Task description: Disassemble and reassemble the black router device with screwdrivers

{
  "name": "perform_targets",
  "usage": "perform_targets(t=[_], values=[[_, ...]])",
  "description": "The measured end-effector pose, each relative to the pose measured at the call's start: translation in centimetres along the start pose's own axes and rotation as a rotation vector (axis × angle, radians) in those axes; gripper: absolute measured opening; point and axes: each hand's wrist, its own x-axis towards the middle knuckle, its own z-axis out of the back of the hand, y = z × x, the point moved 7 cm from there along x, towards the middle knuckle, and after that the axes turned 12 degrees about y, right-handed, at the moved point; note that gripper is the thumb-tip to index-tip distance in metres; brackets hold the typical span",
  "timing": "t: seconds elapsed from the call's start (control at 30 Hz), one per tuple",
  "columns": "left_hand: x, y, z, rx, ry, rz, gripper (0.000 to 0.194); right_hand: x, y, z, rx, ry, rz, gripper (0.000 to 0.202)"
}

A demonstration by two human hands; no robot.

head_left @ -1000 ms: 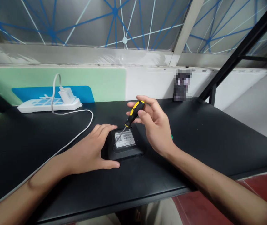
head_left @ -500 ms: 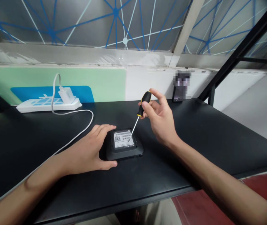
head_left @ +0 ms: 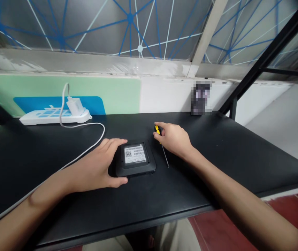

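A black desk (head_left: 232, 153) bears a white power strip (head_left: 52, 117) near the wall. In front, a dark device (head_left: 137, 170) lies label-up, the left hand's (head_left: 96, 162) spread fingers bracketing its left side. Just right of it, the right hand (head_left: 176, 139) has its fingers closed around the yellow-and-black handle of a screwdriver (head_left: 158, 130), shaft slanting down.
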Motion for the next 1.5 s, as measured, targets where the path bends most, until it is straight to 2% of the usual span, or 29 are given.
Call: perform_targets(t=[0.13, 0.23, 0.37, 0.43, 0.53, 0.6, 0.77, 0.83, 0.97, 1.03, 1.1, 1.17, 1.27, 1.33, 1.5], values=[[0.0, 0.0, 0.1, -0.028, -0.006, 0.006, 0.090, -0.1, 0.5, -0.6, -0.109, 0.012, 0.029, 0.047], [-0.1, 0.2, 0.1, -0.032, -0.001, 0.018, 0.091, -0.2, 0.3, 0.0, -0.153, -0.012, 0.035, 0.046], [-0.2, 0.2, 0.1, -0.018, 0.012, 0.024, 0.093, -1.5, -1.9, 2.2, -0.237, -0.128, -0.031, 0.039], [-0.3, 0.0, 0.1, -0.016, 0.012, 0.024, 0.094, -2.8, -3.5, 2.5, -0.285, -0.127, -0.053, 0.044], [-0.2, -0.1, 0.3, -0.022, 0.009, 0.021, 0.093, -5.0, -5.8, 1.7, -0.300, -0.059, -0.085, 0.059], [-0.1, -0.2, 0.2, -0.031, 0.009, 0.013, 0.093, -6.3, -6.7, 0.7, -0.278, -0.007, -0.098, 0.061], [-0.1, 0.2, 0.1, -0.055, -0.021, -0.006, 0.092, -7.2, -7.6, 0.0, -0.203, -0.024, -0.177, 0.036], [-0.1, 0.3, 0.0, -0.070, -0.027, -0.014, 0.092, -6.8, -8.0, 1.1, -0.097, -0.084, -0.182, 0.031], [-0.2, 0.4, 0.0, -0.114, -0.024, -0.015, 0.093, -5.9, -8.5, 5.6, 0.317, -0.306, -0.083, 0.036], [-0.2, 0.5, 0.0, -0.136, -0.031, -0.015, 0.093, -4.8, -8.4, 7.1, 0.605, -0.307, -0.037, 0.037], [-0.2, 0.6, 0.0, -0.148, -0.030, -0.018, 0.093, -3.2, -7.3, 7.6, 0.986, -0.252, 0.116, 0.033], [-0.1, 0.7, -0.1, -0.152, -0.022, -0.026, 0.093, -1.8, -6.1, 7.5, 1.278, -0.224, 0.215, 0.030], [0.0, 0.9, -0.2, -0.153, -0.017, -0.041, 0.094, -0.1, -4.4, 5.7, 1.484, -0.117, 0.262, 0.033], [0.1, 1.0, -0.2, -0.156, -0.014, -0.043, 0.095, 0.5, -3.9, 4.0, 1.524, -0.037, 0.238, 0.037], [0.1, 1.3, 0.0, -0.175, -0.031, -0.032, 0.096, 0.1, -4.3, 1.9, 1.448, -0.086, 0.189, 0.041]])
